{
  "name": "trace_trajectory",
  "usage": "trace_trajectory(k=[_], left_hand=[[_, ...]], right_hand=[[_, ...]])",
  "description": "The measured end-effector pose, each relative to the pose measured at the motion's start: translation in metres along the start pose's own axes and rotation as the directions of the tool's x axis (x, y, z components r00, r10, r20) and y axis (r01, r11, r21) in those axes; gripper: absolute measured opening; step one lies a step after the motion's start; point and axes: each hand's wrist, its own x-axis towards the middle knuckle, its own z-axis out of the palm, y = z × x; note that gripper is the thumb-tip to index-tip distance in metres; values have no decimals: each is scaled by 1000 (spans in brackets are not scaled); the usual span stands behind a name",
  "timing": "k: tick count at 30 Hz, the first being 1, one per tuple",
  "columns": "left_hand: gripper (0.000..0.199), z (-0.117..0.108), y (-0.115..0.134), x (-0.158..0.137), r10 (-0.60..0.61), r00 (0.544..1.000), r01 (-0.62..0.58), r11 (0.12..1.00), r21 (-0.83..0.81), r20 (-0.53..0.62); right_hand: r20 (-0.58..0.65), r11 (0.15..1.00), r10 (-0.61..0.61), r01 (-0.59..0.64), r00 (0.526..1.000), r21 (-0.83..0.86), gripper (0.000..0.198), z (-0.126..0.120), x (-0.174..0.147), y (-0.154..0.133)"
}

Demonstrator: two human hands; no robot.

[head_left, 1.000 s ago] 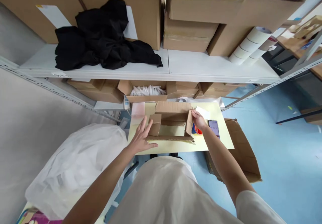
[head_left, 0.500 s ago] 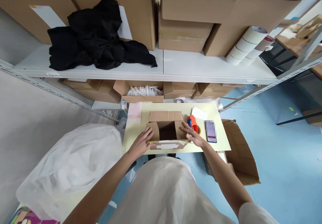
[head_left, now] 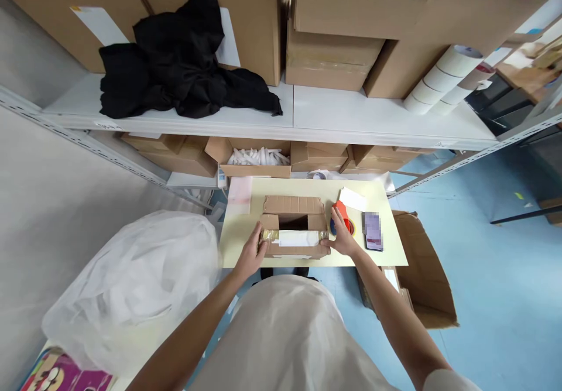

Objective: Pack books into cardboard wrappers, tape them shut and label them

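A small cardboard box [head_left: 302,251] stands on the cream table in front of me. Its side flaps are folded in, its far flap lies back, and the near flap, with a white label and clear tape, covers part of the dark opening. My left hand [head_left: 253,250] grips the box's left end, thumb at the near flap and fingers along the side. On the right, my right hand [head_left: 342,239] has its thumb against the near flap's corner and its fingers stretched forward, apart from the thumb. Those fingers reach over a red tape dispenser [head_left: 341,208], partly hiding it.
A phone [head_left: 373,231] and white paper [head_left: 352,199] lie right on the table [head_left: 237,236]. Behind stands a shelf [head_left: 342,113] with boxes, black cloth [head_left: 180,69] and tape rolls [head_left: 443,81]. A white plastic bag [head_left: 136,274] is left; an open carton [head_left: 428,274] sits right.
The near flap has come up and over the opening, showing its label. Both hands have moved from the side flaps to the near flap's ends. The view has shifted slightly.
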Motion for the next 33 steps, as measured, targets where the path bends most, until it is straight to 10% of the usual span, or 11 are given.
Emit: trace_trajectory(k=[3, 8, 12, 16, 22, 33], left_hand=[[61, 4, -3, -1, -4, 999, 5, 1000, -30, 36], [70, 6, -2, -4, -35, 998, 40, 995, -88, 51], [80, 6, -3, -6, -57, 998, 57, 986, -160, 6], [83, 3, -5, -9, -41, 998, 47, 988, -148, 45], [76, -8, -4, -6, 34, 995, -33, 999, -19, 93], [75, -23, 8, 4, 128, 968, -143, 988, 54, 215]], right_hand=[[92, 967, 81, -101, 992, 234, 115, -1, 27, 0], [-102, 906, 112, -59, 988, 420, 82, -2, 55, -14], [-104, 981, -116, 130, 988, 141, 32, -11, 33, -25], [-26, 967, -218, 213, 976, -139, 27, -14, -11, -23], [-4, 965, -145, 141, 989, -221, 47, 4, -48, -13], [-260, 870, 110, -220, 959, -442, 32, 30, -22, -41]])
